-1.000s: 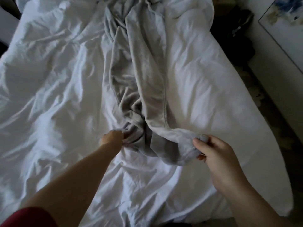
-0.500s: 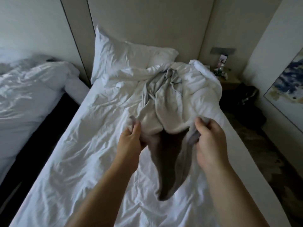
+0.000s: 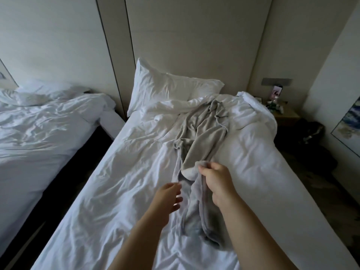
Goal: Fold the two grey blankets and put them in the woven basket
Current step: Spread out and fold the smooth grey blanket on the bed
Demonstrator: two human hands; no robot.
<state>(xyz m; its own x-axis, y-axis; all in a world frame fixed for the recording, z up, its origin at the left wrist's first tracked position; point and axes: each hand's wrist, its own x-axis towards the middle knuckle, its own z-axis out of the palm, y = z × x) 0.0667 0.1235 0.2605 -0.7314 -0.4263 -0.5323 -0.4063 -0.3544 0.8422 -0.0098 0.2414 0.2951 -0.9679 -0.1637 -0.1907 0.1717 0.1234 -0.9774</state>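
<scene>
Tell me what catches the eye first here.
A rumpled grey blanket trails down the middle of the white bed, with a fold of it gripped and lifted by the right hand. The left hand hovers open beside it, holding nothing. A second unmade bed stands to the left.

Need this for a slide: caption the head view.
Right hand pinches the edge of a crumpled grey blanket on the white bed while the open left hand hovers beside it.

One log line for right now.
stage: unfolded | right hand: grips grey blanket edge | left hand: open, beside blanket | basket: not in view
</scene>
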